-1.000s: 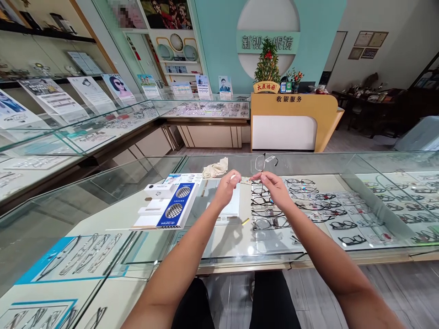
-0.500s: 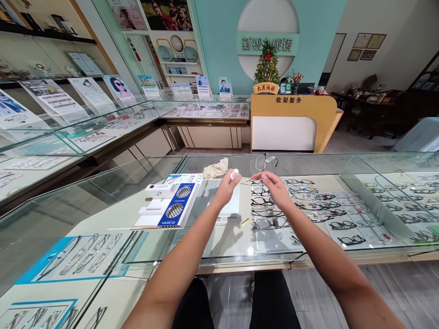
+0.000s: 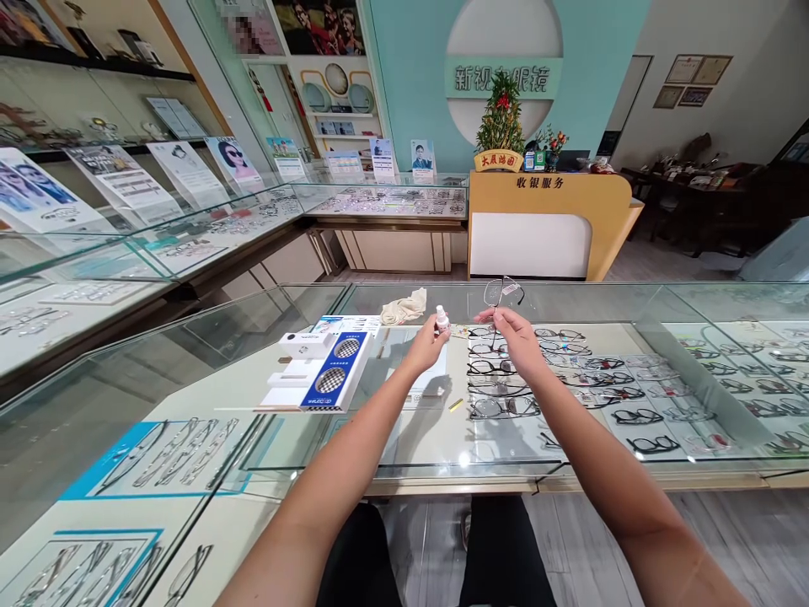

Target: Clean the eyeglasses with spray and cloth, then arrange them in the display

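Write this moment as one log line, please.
left hand: holds white bottle | right hand: holds glasses | cloth: on glass counter

Blue-and-white display stand [image 3: 334, 371] taken as landmark; it bars low passage over its part of the glass tabletop [image 3: 436, 438]. Just beyond its far right corner, a crumpled cloth [image 3: 404, 306] forms a low obstacle. To its right, the left hand [image 3: 431, 344], with a small white bottle [image 3: 442, 320], closes the route; a narrow gap separates this bottle from the raised eyeglasses [image 3: 493, 292] in the right hand [image 3: 515, 333], farther right. The left forearm [image 3: 354, 472] crosses the stand's near right side. Between the forearms lies an open approach from the near edge. Rows of eyeglass frames [image 3: 504, 408], right of the stand, lie beneath glass and do not obstruct passage above.
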`<state>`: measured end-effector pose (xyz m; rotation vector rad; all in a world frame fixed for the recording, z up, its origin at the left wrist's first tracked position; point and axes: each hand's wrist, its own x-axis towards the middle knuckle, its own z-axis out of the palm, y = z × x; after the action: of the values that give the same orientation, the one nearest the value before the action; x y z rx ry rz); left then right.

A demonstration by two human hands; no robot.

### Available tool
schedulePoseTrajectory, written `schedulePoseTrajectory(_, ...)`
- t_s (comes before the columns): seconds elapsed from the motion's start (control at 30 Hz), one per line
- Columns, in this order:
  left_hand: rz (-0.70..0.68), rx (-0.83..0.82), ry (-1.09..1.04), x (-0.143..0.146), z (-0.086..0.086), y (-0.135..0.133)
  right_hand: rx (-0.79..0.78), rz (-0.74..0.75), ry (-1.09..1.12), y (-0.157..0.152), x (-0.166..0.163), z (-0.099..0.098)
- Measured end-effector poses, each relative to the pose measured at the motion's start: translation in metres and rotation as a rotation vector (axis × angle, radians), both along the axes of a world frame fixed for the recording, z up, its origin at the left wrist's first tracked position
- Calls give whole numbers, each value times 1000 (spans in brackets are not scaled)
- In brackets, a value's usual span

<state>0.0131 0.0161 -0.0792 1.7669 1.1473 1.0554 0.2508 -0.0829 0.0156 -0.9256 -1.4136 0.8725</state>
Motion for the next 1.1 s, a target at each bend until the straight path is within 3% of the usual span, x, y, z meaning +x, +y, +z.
schedulePoseTrajectory(0.3, -31, 70, 73, -1, 1, 0, 9, -5, -5, 0, -1, 0)
schedulePoseTrajectory(0.37, 55, 145, 93, -12, 9, 5, 5, -16, -10, 0, 0, 1)
schedulePoseTrajectory(0.47, 296, 243, 118, -34, 19, 14, 0, -18, 6, -1, 1, 2)
schedulePoseTrajectory(0.57, 429, 137, 321, -46, 19, 20, -8, -7, 13, -2, 0, 3)
schedulePoseTrajectory(0.7, 409, -84, 642, -44, 13, 18, -13, -2, 18, -2, -1, 3)
schedulePoseTrajectory(0.93, 498, -166, 727, -47, 31, 13, -9, -2, 46, -1, -1, 1)
schedulePoseTrajectory(1.1, 527, -218, 656, -53, 42, 9, -8, 4, 45, -2, -1, 1)
